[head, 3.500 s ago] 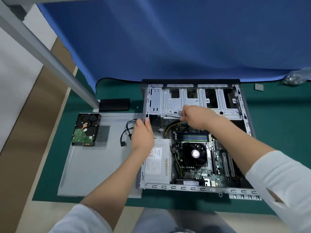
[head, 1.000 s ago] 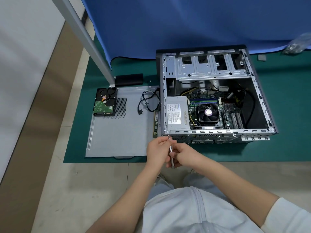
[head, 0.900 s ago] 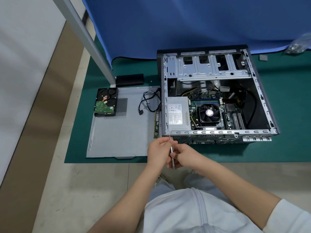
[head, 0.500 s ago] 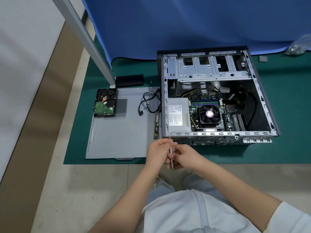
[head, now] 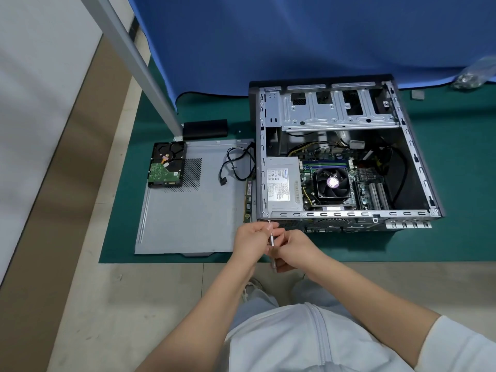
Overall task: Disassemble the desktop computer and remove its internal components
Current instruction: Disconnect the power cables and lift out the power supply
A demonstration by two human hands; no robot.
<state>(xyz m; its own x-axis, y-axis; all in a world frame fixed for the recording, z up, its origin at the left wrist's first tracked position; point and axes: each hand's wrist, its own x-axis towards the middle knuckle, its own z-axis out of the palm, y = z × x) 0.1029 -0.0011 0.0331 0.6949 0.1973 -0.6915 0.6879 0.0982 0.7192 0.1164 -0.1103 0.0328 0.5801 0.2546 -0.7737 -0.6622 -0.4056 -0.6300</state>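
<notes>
Head view: both hands, left (head: 253, 238) and right (head: 296, 248), grip a screwdriver (head: 271, 238), tip at the case's (head: 349, 216) near-left corner.

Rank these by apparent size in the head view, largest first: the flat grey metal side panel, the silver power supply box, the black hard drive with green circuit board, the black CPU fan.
1. Grey metal side panel
2. Silver power supply box
3. Black hard drive
4. Black CPU fan

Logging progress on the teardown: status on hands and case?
Both hands, left hand and right hand, grip the screwdriver, tip at the computer case rear corner beside the power supply. Hard drive already out on side panel. Nothing blocking.
</notes>
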